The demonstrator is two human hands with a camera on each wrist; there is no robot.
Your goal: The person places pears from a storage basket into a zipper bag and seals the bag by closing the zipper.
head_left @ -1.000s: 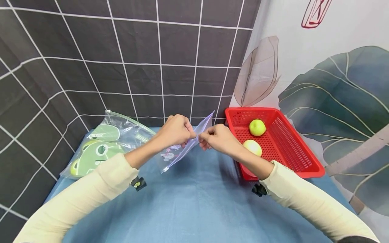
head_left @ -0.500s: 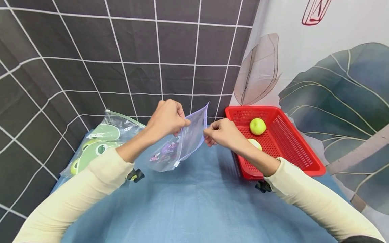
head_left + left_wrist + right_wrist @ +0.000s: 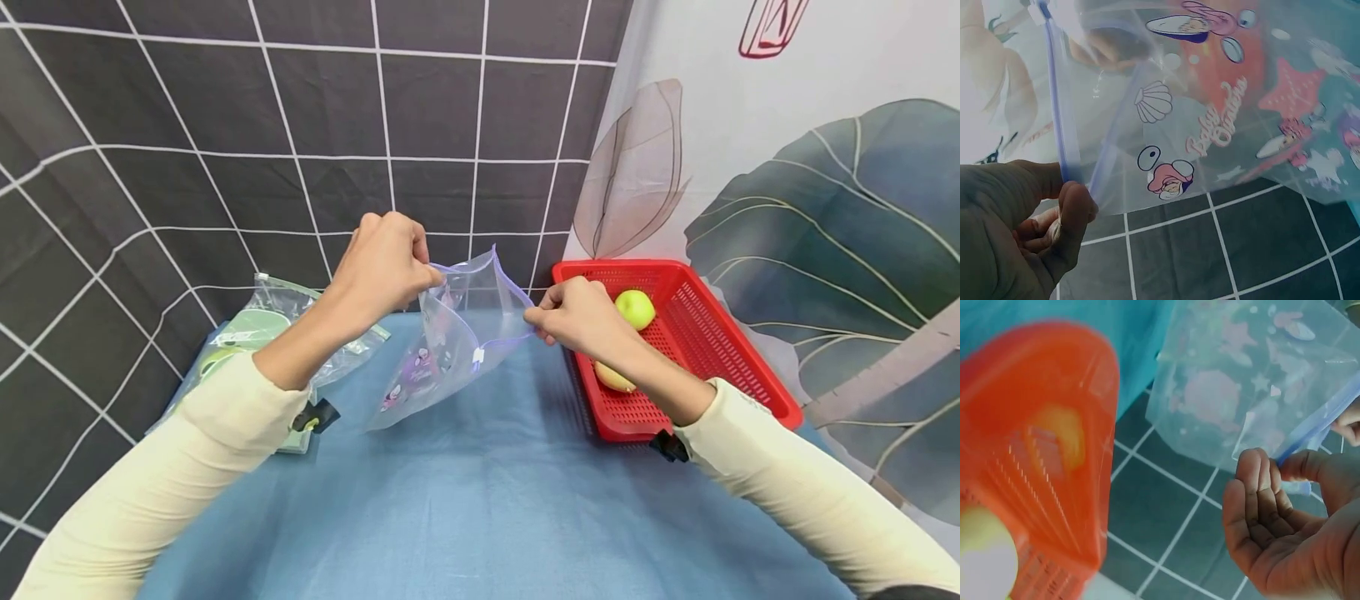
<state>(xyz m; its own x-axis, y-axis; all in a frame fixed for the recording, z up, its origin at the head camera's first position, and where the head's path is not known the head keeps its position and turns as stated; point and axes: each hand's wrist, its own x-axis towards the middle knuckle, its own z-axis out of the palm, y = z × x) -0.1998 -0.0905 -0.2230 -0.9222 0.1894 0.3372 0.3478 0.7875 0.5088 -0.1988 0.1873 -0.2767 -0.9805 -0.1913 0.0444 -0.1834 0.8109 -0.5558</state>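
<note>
Up and to the left goes the left hand [image 3: 386,262], and slightly up and to the right the right hand [image 3: 573,310], compared with a second ago; the mouth of the clear bag [image 3: 438,358] between them, then a narrow slit, now gapes wide. Both forearms reach forward from pale sleeves [image 3: 191,462], angled inward, with the left hand higher than the right. The left hand's back is up, its thumb and forefinger pinching the bag's purple rim while the other fingers curl in. The right hand pinches the opposite part of the rim between thumb and fingertips, the remaining fingers bent. The bag slants down toward the lower left above the blue cloth [image 3: 465,500]; whether its bottom touches is unclear. Its white slider [image 3: 477,357] sits on the near side of the mouth. Beyond the right forearm, a red basket [image 3: 723,354] holds a green apple [image 3: 634,309] and a paler fruit [image 3: 613,377], partly hidden. Another clear bag [image 3: 255,329] lies behind the left forearm.
</note>
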